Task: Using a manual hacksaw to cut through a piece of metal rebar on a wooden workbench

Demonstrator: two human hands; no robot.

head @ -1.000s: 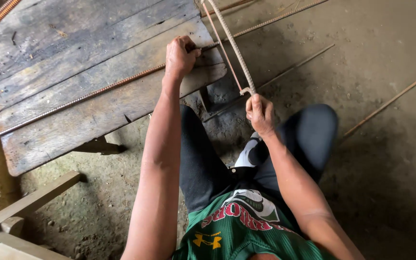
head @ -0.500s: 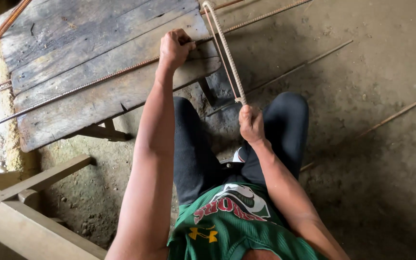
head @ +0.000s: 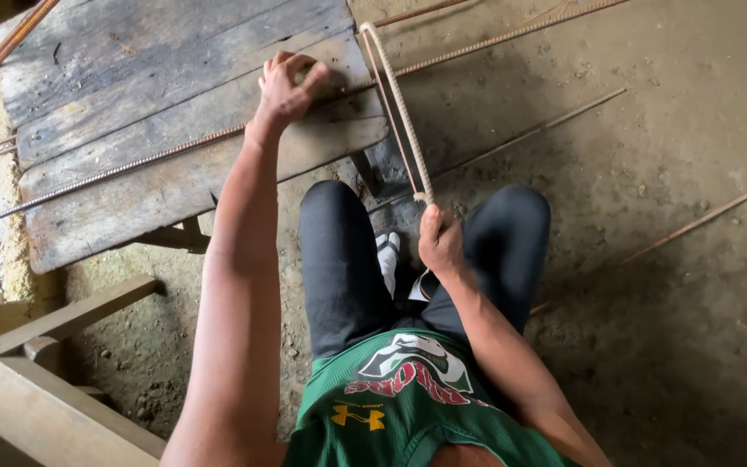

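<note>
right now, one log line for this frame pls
left hand: pressing rebar onto wooden bench | right hand: gripping end of bent rebar piece | person seated | loose rods on dirt floor

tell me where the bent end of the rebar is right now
In the head view, the bent rebar hangs off the wooden table's right edge, between the left hand on the table and the right hand gripping its lower end.

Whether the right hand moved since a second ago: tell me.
Yes. The right hand has drawn back from the wooden bench corner, toward the knees.
</note>
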